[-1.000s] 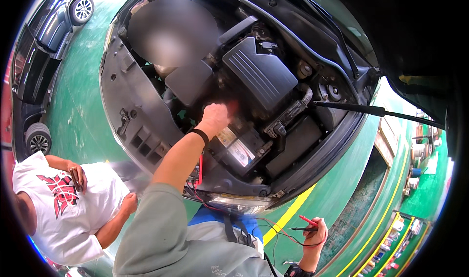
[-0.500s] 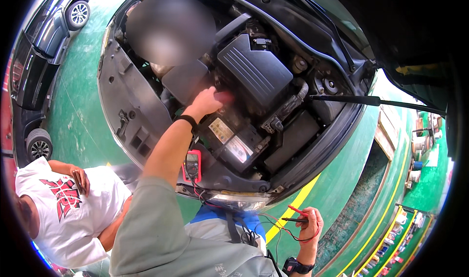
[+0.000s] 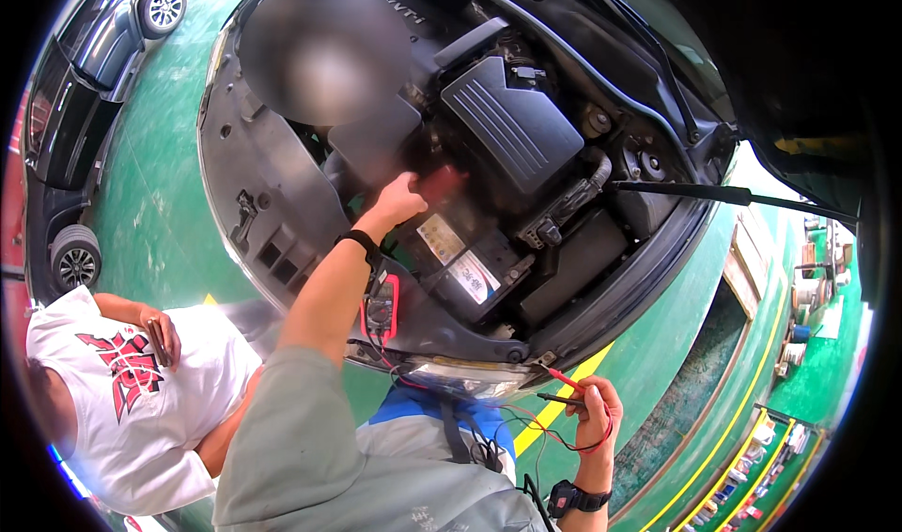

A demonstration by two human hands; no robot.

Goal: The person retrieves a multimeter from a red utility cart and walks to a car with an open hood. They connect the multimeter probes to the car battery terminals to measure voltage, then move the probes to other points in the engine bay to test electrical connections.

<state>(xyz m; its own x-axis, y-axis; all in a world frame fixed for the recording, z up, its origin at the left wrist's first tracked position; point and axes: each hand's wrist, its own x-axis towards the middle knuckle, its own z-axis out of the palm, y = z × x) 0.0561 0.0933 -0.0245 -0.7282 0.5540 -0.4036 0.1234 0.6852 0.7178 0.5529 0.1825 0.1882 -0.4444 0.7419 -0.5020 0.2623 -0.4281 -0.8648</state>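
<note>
My left hand (image 3: 402,199) reaches into the open engine bay and pinches a red terminal cover (image 3: 443,183) at the far end of the car battery (image 3: 460,255). A black band sits on that wrist. My right hand (image 3: 595,415) stays low, outside the car's front edge, and grips a red probe and a black probe (image 3: 565,389) with their thin leads looping round the fingers. A red and black multimeter (image 3: 381,308) rests on the front rim of the bay under my left forearm, wired to the probes.
A black air filter box (image 3: 512,123) lies behind the battery. The hood strut (image 3: 695,192) crosses at the right. A person in a white shirt (image 3: 127,410) stands at lower left. A dark parked car (image 3: 85,91) is at upper left. Green floor with yellow lines (image 3: 564,410) surrounds.
My left hand has moved further up the battery to the red cover. My right hand with the probes has lifted slightly. The view has drawn closer to the engine bay.
</note>
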